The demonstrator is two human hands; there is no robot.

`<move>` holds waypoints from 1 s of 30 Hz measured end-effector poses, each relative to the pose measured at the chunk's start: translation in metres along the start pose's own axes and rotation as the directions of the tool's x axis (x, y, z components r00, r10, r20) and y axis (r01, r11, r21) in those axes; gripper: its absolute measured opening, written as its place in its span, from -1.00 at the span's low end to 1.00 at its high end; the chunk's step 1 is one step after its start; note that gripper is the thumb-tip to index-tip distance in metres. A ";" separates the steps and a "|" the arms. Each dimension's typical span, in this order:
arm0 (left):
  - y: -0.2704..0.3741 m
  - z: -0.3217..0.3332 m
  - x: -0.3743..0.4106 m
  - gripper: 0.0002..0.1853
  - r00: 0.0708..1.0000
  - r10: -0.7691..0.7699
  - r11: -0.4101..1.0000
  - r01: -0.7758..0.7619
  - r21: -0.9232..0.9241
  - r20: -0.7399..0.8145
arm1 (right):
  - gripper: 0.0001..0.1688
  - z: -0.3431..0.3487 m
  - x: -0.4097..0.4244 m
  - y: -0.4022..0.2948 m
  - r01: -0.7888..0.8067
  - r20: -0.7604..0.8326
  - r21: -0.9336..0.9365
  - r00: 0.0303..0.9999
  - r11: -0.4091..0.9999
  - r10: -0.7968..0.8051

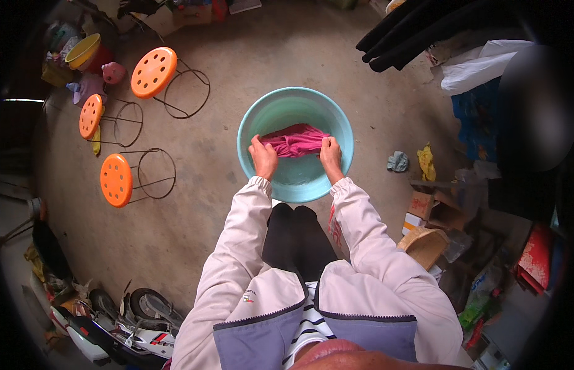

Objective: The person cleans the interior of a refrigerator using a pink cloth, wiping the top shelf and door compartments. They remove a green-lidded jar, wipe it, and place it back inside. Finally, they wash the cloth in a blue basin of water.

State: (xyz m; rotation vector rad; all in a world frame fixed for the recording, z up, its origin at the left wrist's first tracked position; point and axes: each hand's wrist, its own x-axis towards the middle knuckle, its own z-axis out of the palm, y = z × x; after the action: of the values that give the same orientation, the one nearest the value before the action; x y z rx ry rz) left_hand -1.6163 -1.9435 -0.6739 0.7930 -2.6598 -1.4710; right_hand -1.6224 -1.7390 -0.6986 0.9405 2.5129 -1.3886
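A magenta cloth (294,140) is stretched sideways inside a turquoise plastic basin (296,95). My left hand (264,157) grips the cloth's left end, with the thumb toward the middle. At the other end, my right hand (331,157) has its fingers closed on the cloth. The fabric between them is gathered in folds. A shallow layer of what looks like water (296,178) covers the basin's bottom. Whether the cloth's underside touches it cannot be told. The basin is in front of my knees, over the concrete floor.
Three orange round-topped stools (154,72) lie tipped over at the left. A crumpled grey-blue cloth (398,161) and a yellow plastic bag (426,163) are on the floor at the right, near cardboard boxes (421,206) and a woven basket (423,245). A white motorbike (143,340) occupies the lower left.
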 end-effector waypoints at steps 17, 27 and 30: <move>-0.015 0.025 0.001 -0.79 0.951 0.195 0.913 -0.265 0.309 0.241 | -0.62 -0.027 -0.014 -0.034 0.415 0.453 -0.553 0.878 0.723 -0.158; 0.005 -0.021 0.008 -0.88 0.929 0.235 0.913 -0.110 -0.392 0.287 | -0.58 -0.029 0.009 -0.049 0.260 0.510 -0.702 0.833 0.663 0.214; 0.029 -0.023 -0.001 -0.89 0.816 0.450 0.854 -0.274 -0.442 0.363 | -0.47 -0.021 -0.003 -0.042 0.739 0.406 -0.224 0.663 0.635 -0.629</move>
State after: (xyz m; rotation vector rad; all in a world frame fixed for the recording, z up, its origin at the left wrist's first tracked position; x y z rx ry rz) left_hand -1.6222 -1.9487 -0.6382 -0.1236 -2.4550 -2.1416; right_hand -1.6402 -1.7399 -0.6554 -0.3623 2.8414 -0.9750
